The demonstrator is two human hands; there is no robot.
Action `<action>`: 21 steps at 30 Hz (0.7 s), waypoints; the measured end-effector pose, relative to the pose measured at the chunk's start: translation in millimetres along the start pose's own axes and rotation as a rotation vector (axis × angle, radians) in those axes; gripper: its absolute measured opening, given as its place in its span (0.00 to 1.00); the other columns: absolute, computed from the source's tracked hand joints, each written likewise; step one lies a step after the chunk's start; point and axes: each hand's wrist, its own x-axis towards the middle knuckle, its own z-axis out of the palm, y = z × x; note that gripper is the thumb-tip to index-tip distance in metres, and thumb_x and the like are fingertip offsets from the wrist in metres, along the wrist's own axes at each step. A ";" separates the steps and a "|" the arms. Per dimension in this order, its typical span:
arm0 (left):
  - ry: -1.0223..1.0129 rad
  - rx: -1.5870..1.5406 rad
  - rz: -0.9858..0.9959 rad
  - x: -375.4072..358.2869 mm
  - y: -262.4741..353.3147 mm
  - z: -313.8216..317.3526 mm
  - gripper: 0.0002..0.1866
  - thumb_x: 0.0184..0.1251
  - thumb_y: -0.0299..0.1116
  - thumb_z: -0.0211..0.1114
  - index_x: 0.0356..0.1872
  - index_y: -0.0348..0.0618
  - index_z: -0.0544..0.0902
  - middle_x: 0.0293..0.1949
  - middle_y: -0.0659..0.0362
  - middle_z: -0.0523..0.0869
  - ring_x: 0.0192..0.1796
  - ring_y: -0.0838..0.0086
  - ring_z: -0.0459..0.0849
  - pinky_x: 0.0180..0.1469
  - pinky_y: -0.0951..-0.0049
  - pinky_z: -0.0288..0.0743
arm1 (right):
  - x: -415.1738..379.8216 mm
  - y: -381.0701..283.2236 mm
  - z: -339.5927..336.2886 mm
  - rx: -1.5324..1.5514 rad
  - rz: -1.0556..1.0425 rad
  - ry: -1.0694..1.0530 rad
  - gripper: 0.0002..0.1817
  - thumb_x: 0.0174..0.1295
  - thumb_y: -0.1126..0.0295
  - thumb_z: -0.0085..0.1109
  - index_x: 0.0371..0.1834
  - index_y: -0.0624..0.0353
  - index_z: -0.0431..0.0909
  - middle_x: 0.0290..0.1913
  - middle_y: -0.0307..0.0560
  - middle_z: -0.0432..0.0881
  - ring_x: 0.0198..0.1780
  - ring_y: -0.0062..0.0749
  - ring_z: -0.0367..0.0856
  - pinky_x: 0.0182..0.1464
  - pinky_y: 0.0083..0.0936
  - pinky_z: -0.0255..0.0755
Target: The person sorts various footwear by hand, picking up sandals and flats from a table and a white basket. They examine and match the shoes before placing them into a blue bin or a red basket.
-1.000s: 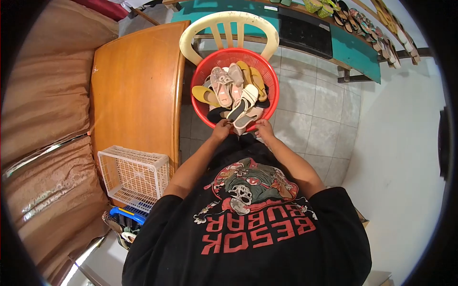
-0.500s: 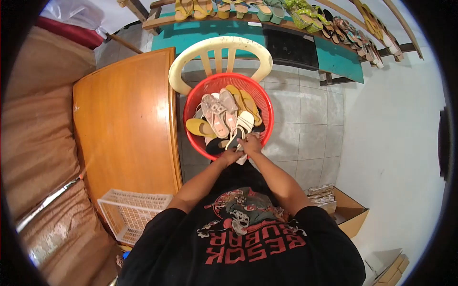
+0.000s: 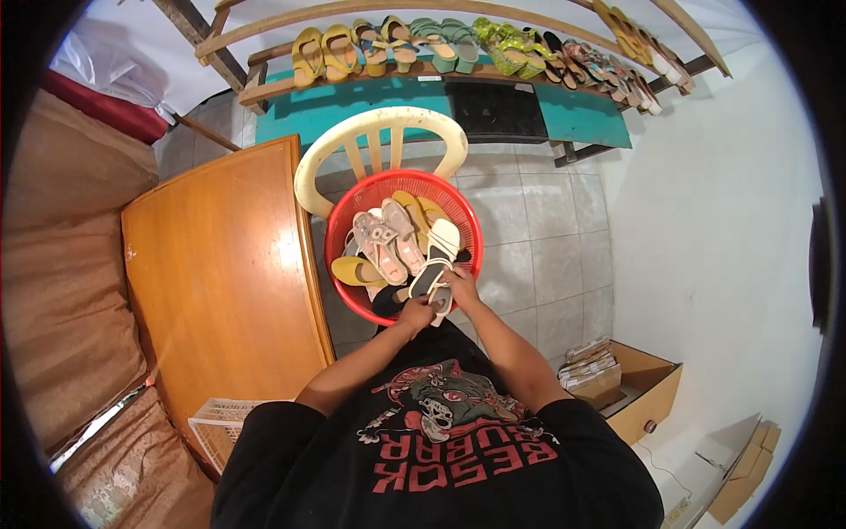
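A red basket (image 3: pixel 331 256) full of shoes stands on a cream plastic chair (image 3: pixel 304 181). Over its near rim, my left hand (image 3: pixel 421 313) and my right hand (image 3: pixel 459 286) are closed on a white-strapped sandal (image 3: pixel 430 271) with a dark insole, my left at its near end and my right at its right side. Left of it in the basket lie pinkish sandals (image 3: pixel 381 251), a mustard shoe (image 3: pixel 355 271) and a black shoe (image 3: pixel 388 301). More mustard shoes (image 3: pixel 414 207) lie at the back.
A wooden panel (image 3: pixel 220 273) is on the left, with a white plastic crate (image 3: pixel 216 423) by its near end. Ahead, a wooden rack (image 3: pixel 300 13) holds several pairs of shoes. An open cardboard box (image 3: pixel 648 401) with papers stands at the right, near the white wall (image 3: pixel 705 229).
The view has shifted, showing more of the rack and the cardboard box. The sandal's insole and straps show more clearly between my hands, which both stay on it.
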 end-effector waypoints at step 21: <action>0.600 0.354 0.651 -79.1 6.4 42.0 0.22 0.64 0.28 0.69 0.59 0.35 0.77 0.55 0.48 0.74 0.57 0.59 0.76 0.59 0.65 0.71 | -5.5 -97.9 -18.6 0.563 0.137 -0.351 0.26 0.62 0.68 0.69 0.60 0.65 0.71 0.51 0.47 0.83 0.49 0.33 0.84 0.54 0.29 0.79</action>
